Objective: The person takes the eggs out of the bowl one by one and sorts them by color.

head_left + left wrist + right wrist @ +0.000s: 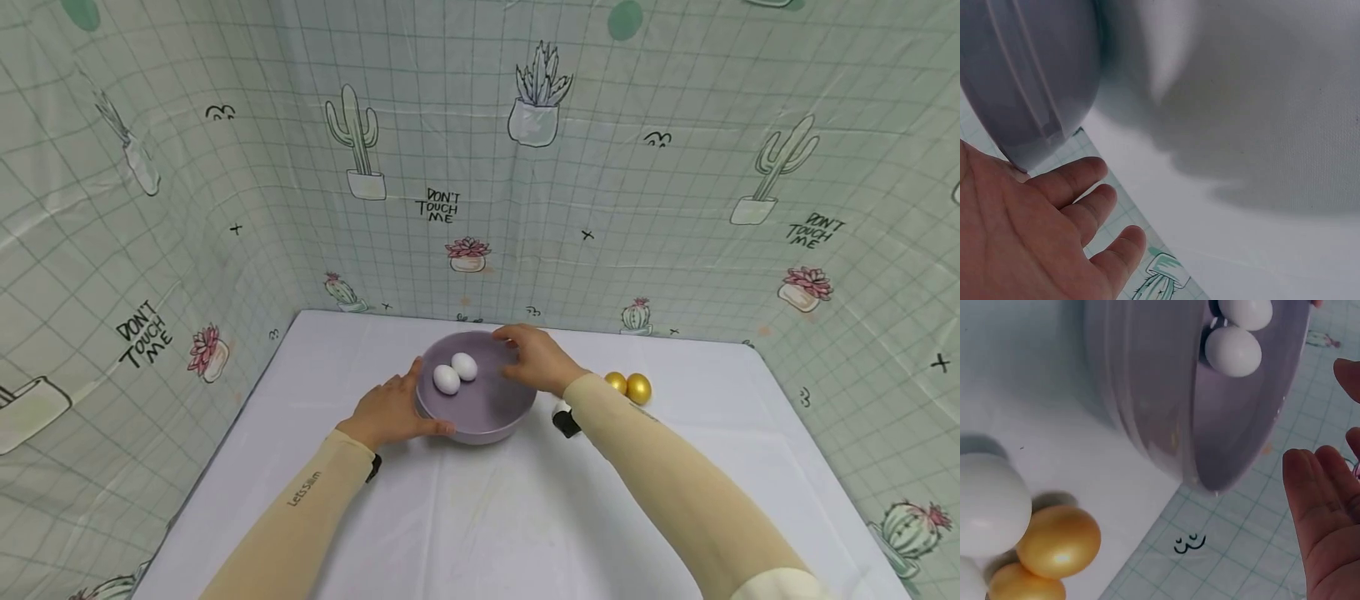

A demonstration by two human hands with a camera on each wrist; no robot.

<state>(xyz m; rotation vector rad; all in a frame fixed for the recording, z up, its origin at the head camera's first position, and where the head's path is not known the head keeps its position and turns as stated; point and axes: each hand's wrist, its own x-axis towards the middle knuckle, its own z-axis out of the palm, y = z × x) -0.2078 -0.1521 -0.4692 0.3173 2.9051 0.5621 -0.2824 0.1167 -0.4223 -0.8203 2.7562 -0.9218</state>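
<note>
A purple bowl (487,408) stands on the white table, with two white eggs (464,367) lying against each other in its left part. My left hand (390,411) touches the bowl's left side, thumb along the front rim and fingers spread beyond. In the left wrist view, several of its fingers (1088,215) lie loosely extended beside the bowl wall (1041,75). Above the bowl's right rim hovers my right hand (538,360), nothing in its grasp. The right wrist view shows its fingers (1310,494) extended, apart from the bowl.
Two golden eggs (638,389) lie right of the bowl, behind my right forearm. Nearer the bowl is a white egg (561,407), partly hidden by the black wrist camera (567,423). A patterned cloth wall (570,200) rises behind the table (480,517).
</note>
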